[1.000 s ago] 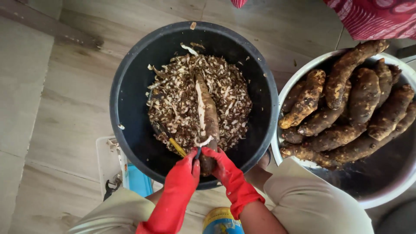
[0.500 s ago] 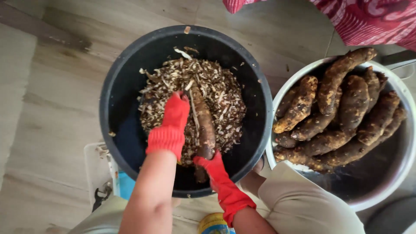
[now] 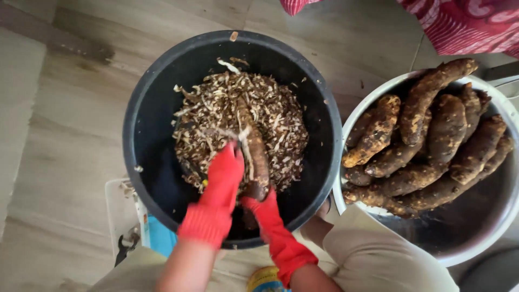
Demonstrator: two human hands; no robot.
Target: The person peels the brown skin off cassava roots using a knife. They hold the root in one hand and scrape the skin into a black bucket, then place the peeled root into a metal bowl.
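While the right hand (image 3: pixel 266 208) grips the brown root (image 3: pixel 258 157) at its bottom end, the left hand (image 3: pixel 224 176) presses closed against its side, mid-frame inside the black tub (image 3: pixel 146 108) over peels (image 3: pixel 281 119). Tub and silver bowl (image 3: pixel 486 238) of roots nearly touch; open floor (image 3: pixel 59 140) lies left.

left hand (image 3: pixel 223 181): wears a bright red knit glove with a ribbed cuff that ends at the wrist
right hand (image 3: pixel 266 213): wears the same kind of red glove, with a longer cuff
arms: bare above the gloves, no sleeves
legs: light beige trousers (image 3: pixel 378 259) over both knees
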